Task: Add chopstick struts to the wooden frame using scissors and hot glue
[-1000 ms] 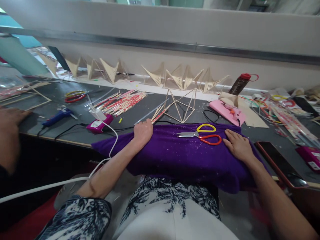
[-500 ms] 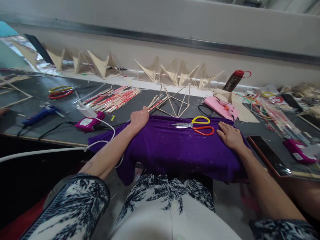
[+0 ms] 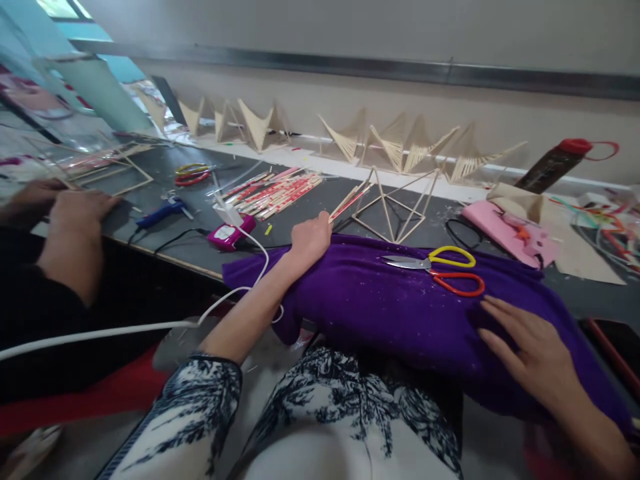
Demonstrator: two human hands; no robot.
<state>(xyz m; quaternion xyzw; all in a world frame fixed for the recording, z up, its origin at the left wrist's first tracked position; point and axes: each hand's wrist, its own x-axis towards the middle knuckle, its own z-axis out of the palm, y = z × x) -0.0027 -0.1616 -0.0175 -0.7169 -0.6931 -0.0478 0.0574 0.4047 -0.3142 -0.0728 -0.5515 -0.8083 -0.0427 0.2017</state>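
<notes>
1. While the purple cloth (image 3: 390, 313) drapes off the table (image 3: 300, 215), our left hand (image 3: 310, 239) clenches its far edge.
2. Our right hand (image 3: 530, 347) lies open and flat on it.
3. Scissors (image 3: 435, 270) rest on it, between them.

Plain grey-beige wall (image 3: 320, 30) behind, crossed by a dark metal rail (image 3: 350, 67). Long desk (image 3: 300, 217) set against it: dark grey top, pale front edge. Window (image 3: 60, 8) at far upper left, daylight coming through. Floor (image 3: 85, 403) below shows red.
</notes>
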